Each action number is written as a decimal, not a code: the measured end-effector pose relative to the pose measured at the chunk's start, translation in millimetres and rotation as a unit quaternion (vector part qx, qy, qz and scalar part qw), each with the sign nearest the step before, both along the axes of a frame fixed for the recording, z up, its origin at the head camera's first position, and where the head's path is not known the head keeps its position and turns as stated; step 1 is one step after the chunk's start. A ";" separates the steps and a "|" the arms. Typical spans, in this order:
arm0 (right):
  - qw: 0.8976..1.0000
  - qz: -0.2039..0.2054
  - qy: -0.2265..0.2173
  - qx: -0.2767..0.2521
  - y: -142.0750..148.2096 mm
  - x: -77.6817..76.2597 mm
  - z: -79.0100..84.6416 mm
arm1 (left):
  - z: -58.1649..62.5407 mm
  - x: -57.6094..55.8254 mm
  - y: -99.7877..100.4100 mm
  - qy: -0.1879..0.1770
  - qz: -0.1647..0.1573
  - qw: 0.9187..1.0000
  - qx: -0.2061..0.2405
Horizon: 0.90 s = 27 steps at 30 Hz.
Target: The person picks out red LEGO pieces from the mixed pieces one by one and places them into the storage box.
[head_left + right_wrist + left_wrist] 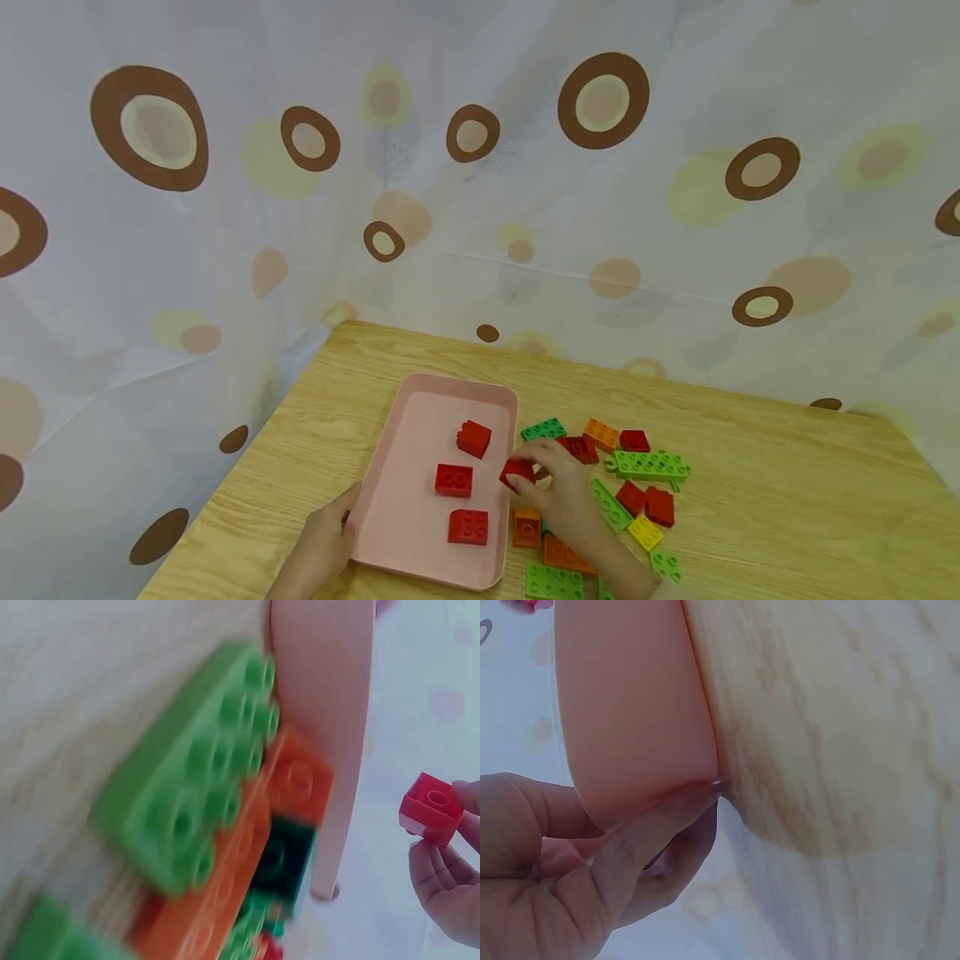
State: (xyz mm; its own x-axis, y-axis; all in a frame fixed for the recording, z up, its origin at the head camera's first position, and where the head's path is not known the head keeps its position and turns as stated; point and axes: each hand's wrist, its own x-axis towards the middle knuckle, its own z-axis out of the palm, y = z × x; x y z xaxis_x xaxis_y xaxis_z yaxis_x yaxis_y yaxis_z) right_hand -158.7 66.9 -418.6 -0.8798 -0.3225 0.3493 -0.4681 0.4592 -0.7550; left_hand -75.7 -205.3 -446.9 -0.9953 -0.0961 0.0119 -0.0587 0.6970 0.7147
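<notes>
A pink tray [412, 533] lies on the table with three red bricks inside: one [474, 439] toward the far end, one [453, 481] in the middle and one [468, 527] nearer me. At the tray's left edge my left hand [321, 533] grips it; the left wrist view shows fingers [660, 825] against the tray wall [637, 705]. My right hand [558, 492] pinches a red brick [517, 473] between thumb and fingers, over the tray's right rim. In the right wrist view that brick [433, 806] shows its hollow underside.
Right of the tray lies a spread of loose bricks: a long light green one [651, 466], a yellow one [644, 532], orange ones [527, 527] and red ones [660, 507]. Bricks sit close against the tray's right wall. A dotted curtain [525, 208] hangs behind the wooden table [787, 500].
</notes>
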 end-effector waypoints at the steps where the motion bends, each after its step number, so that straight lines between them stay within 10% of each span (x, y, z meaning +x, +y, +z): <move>1: 1.000 0.008 -0.008 0.005 -5.4 2.8 0.4 | 0.0 -0.1 0.1 0.000 0.000 1.000 0.000; 18: 0.981 0.151 -0.117 0.024 -59.2 33.2 -12.7 | 3.5 0.7 1.4 -0.007 0.003 1.000 -0.002; 27: 0.958 0.230 -0.085 0.148 -70.6 35.2 -19.1 | 2.8 -0.5 0.8 -0.012 0.002 1.000 0.002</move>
State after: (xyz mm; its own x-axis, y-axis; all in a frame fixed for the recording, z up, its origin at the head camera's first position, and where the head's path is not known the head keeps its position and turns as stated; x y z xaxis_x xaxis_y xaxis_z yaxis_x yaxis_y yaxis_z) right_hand -123.5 -3.7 -437.7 -0.6568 -0.7527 0.0465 -0.5535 0.4392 -0.7077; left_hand -76.2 -204.5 -444.1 -0.9949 -0.1002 -0.0125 -0.0789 0.6943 0.7154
